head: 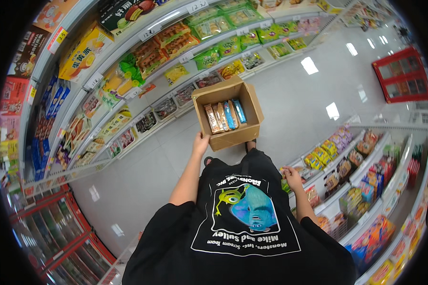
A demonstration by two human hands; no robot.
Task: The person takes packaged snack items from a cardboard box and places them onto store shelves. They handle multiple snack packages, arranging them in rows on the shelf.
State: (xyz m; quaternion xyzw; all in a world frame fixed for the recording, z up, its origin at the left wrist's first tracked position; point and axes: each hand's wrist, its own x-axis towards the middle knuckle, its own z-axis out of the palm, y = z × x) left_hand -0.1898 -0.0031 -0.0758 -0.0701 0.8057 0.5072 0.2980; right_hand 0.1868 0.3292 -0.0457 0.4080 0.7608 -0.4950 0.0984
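My left hand grips the near left corner of an open cardboard box in front of me. Packaged snacks stand in a row inside it: brown-and-white packets on the left and blue packets on the right. At my right side, my right hand is raised with its fingers bent together, near the shelf of snacks. A small yellowish spot shows at its fingertips, too small to tell whether it is something held.
A long tiered shelf with bagged and boxed snacks curves along the left and front. Another snack shelf stands at my right. Grey tiled floor runs between them. Red-framed glass-door cabinets stand far right and lower left.
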